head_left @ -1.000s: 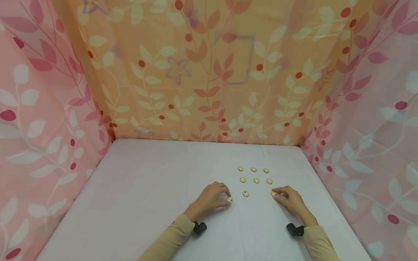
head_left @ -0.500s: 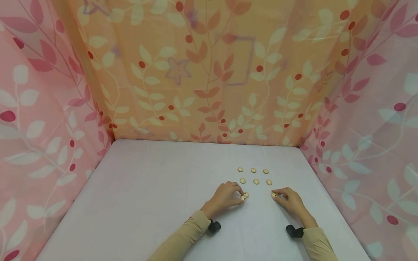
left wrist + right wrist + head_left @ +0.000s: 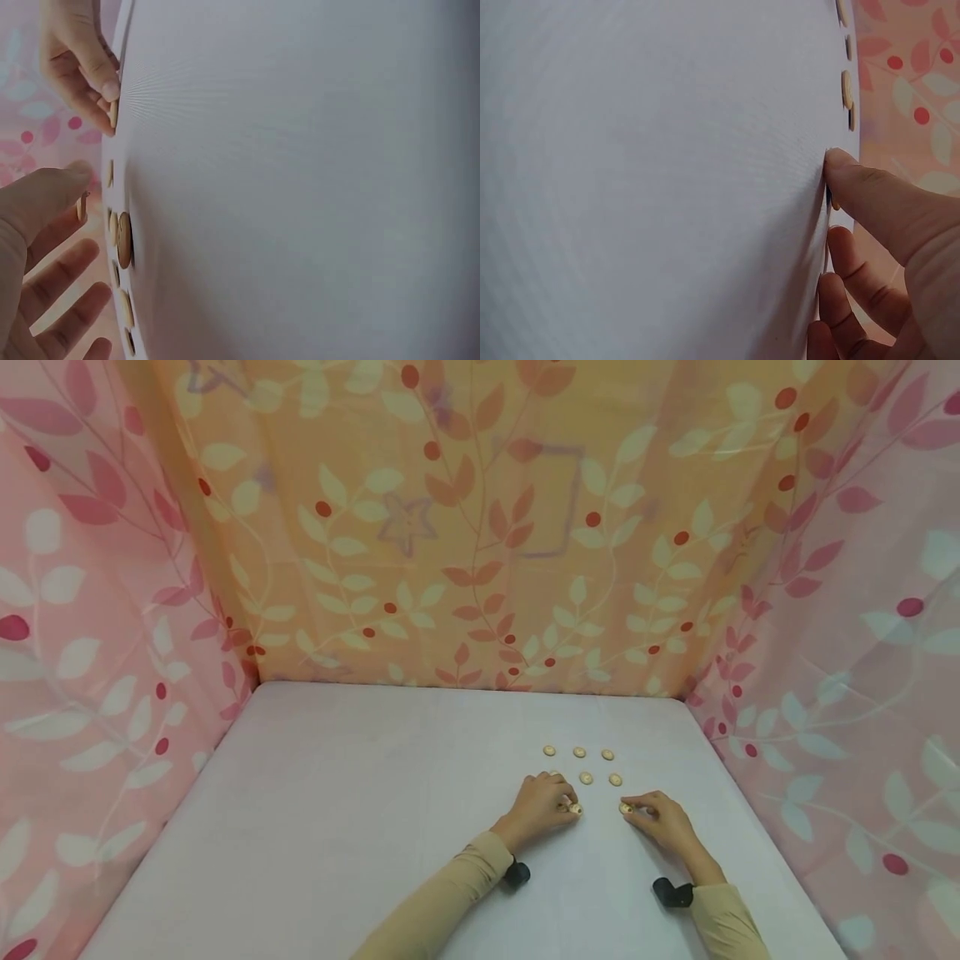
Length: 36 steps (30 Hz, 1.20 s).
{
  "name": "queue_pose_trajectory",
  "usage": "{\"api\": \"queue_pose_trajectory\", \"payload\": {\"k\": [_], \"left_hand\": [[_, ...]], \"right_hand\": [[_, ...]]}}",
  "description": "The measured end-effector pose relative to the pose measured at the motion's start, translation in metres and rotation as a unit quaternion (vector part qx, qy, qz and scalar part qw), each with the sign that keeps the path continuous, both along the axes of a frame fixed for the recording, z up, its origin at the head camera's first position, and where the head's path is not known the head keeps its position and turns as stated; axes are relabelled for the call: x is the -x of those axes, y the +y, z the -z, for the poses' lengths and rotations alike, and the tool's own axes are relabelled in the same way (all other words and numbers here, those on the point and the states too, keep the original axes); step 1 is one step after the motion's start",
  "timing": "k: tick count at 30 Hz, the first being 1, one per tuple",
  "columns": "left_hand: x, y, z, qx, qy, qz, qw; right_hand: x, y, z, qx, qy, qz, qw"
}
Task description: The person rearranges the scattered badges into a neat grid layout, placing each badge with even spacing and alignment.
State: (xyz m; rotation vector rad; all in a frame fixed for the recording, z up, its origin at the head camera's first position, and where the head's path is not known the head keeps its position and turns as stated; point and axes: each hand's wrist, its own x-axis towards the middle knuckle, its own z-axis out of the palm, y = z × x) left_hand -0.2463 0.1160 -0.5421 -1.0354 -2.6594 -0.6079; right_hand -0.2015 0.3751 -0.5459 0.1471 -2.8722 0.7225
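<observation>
My left hand (image 3: 534, 810) pinches a small round wooden disc (image 3: 576, 809) between thumb and finger, raised off the table in the left wrist view, where the disc (image 3: 82, 208) shows nearly edge-on. Partly behind those fingers lies another disc of the front row, seen nearer in the left wrist view as a disc (image 3: 125, 240). To the right, my right hand (image 3: 667, 825) holds a disc (image 3: 626, 808) at the table surface with thumb and finger. In the right wrist view the thumb (image 3: 870, 191) hides much of that spot. Dark marks show on the held discs.
Behind the hands, more discs lie in rows: a back row with a middle disc (image 3: 579, 752), then a row including a disc (image 3: 586, 778), its left one mostly covered by my left hand. The white table (image 3: 360, 760) meets patterned curtains (image 3: 420, 568) on three sides.
My left hand has moved right with its disc, past the front-left disc, toward my right hand. The right hand stays in place on its disc.
</observation>
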Motion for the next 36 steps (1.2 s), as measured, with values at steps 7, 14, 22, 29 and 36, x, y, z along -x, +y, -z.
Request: {"api": "queue_pose_trajectory", "payload": {"k": [7, 14, 22, 29, 36], "left_hand": [[0.007, 0.017, -0.001, 0.038, 0.002, -0.01, 0.9992], [0.01, 0.032, -0.006, 0.047, -0.014, -0.013, 0.9987], [0.012, 0.043, -0.004, 0.052, -0.026, -0.021, 0.9981], [0.013, 0.045, 0.0, 0.046, -0.03, -0.026, 0.9981], [0.015, 0.045, -0.001, 0.044, -0.047, -0.031, 0.9975]], "right_hand": [[-0.001, -0.002, -0.002, 0.004, 0.0, 0.001, 1.0], [-0.001, -0.002, -0.003, 0.011, 0.001, -0.006, 1.0], [-0.002, 0.0, -0.003, 0.013, 0.005, -0.008, 1.0], [-0.002, -0.002, -0.004, 0.008, 0.002, -0.009, 1.0], [-0.002, -0.002, -0.006, 0.002, -0.001, -0.018, 1.0]]}}
